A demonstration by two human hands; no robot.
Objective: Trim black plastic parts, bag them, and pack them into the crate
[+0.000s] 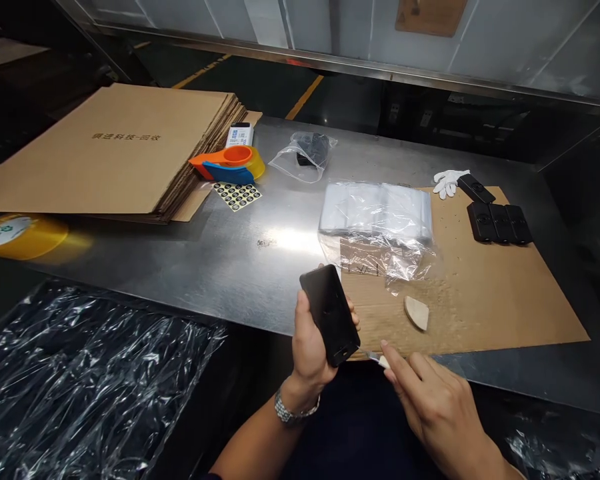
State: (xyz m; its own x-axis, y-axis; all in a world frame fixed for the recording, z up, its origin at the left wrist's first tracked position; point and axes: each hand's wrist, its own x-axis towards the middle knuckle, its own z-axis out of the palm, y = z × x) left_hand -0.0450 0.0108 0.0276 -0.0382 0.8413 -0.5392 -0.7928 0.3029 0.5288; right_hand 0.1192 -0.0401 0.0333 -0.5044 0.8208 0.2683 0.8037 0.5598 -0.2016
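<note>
My left hand (310,340) is wrapped round a black plastic housing (330,313), shaped like a phone case and tilted toward me. In my right hand (430,400) is a small knife (379,359) with a pale handle, pinched between thumb and forefinger. Its blade tip is close to the housing's lower corner; whether they touch I cannot tell. Just beyond the knife, a beige wedge-shaped piece (417,313) lies on the cardboard sheet (500,300). Several similar black housings (500,223) stand at the sheet's right side, one lying against a white glove (449,183).
A stack of clear plastic bags (377,210) lies beyond my hands. To the left are flattened cartons (105,153), a tape dispenser (230,165), a sticker sheet (237,195) and a tape roll (23,237). A bagged black part (310,150) sits farther back on the metal table (220,267).
</note>
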